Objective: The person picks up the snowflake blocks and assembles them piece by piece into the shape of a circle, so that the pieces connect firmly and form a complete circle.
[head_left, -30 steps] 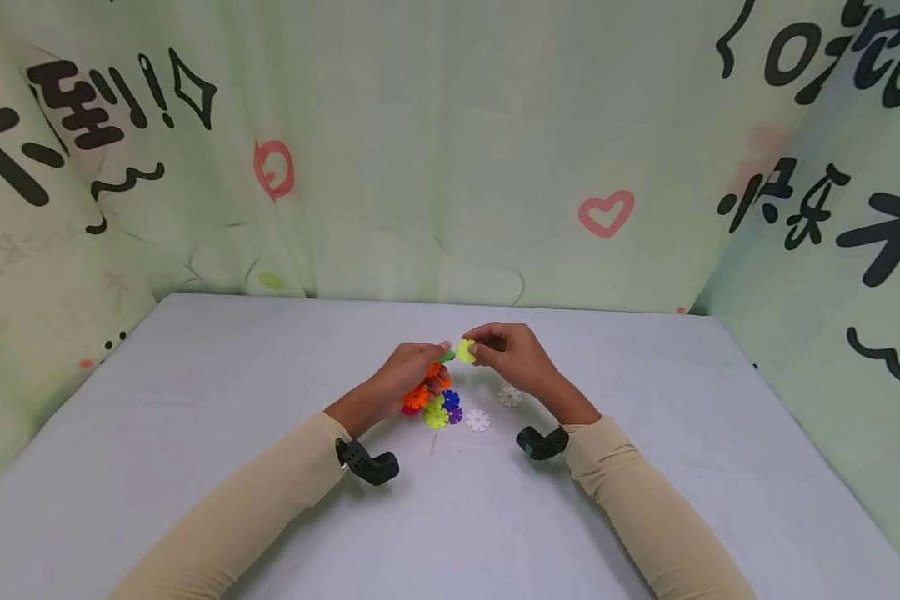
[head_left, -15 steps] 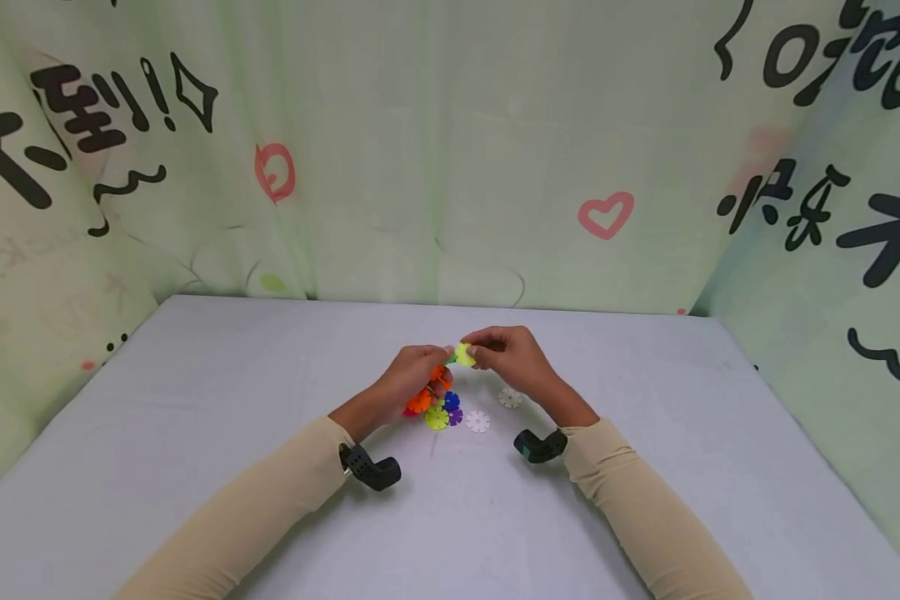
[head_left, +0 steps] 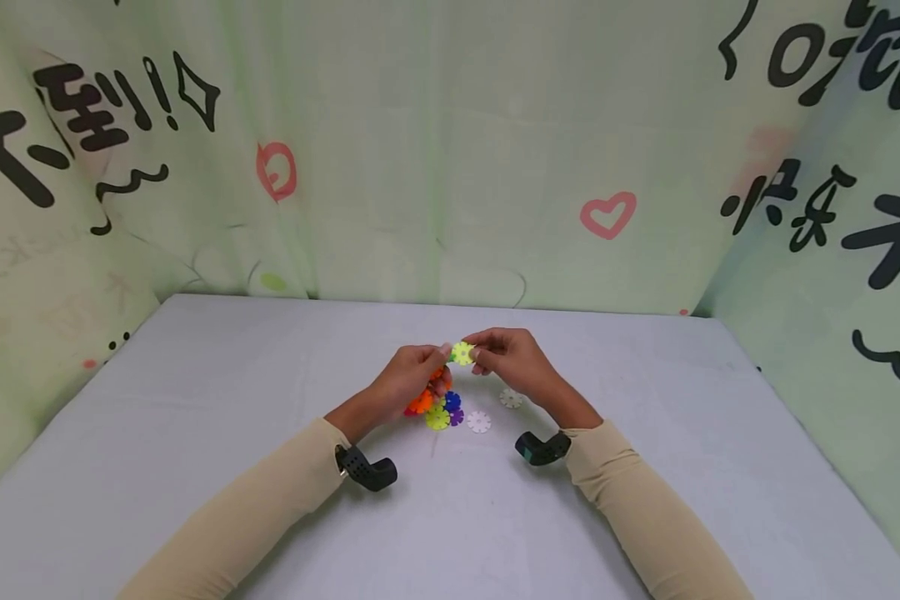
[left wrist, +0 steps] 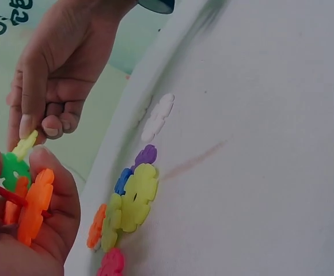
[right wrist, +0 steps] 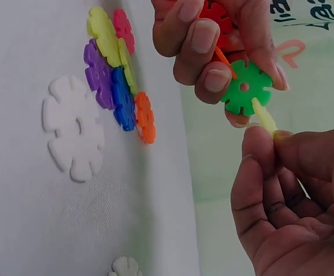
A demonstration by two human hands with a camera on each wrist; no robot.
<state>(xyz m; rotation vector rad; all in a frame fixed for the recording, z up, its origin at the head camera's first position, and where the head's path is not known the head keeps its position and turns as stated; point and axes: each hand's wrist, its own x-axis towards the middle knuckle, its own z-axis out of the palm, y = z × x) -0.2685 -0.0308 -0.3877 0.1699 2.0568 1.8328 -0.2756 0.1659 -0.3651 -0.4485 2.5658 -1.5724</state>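
Observation:
Just above the table, my left hand (head_left: 408,373) grips a joined cluster of notched plastic discs. A green disc (right wrist: 256,79) sticks out from it, with an orange disc (left wrist: 35,210) and a red disc (right wrist: 216,23) behind. Between thumb and fingertips, my right hand (head_left: 516,360) pinches a yellow disc (head_left: 462,353). Seen from the right wrist, the yellow disc stands edge-on with its rim against a slot of the green disc. How deep it sits in the slot I cannot tell. My left fingers hide part of the cluster.
Below the hands lies a loose group of discs: yellow (head_left: 437,418), blue (head_left: 452,401), purple (right wrist: 98,75), orange (right wrist: 145,118) and pink (right wrist: 122,29). A white disc (head_left: 478,422) and another white disc (head_left: 511,398) lie to their right on the white tablecloth (head_left: 345,533). Printed curtains surround the table.
My right hand has brought the yellow disc slightly left, from apart to against the green disc, and its face has turned more toward the head camera. The left hand has barely moved.

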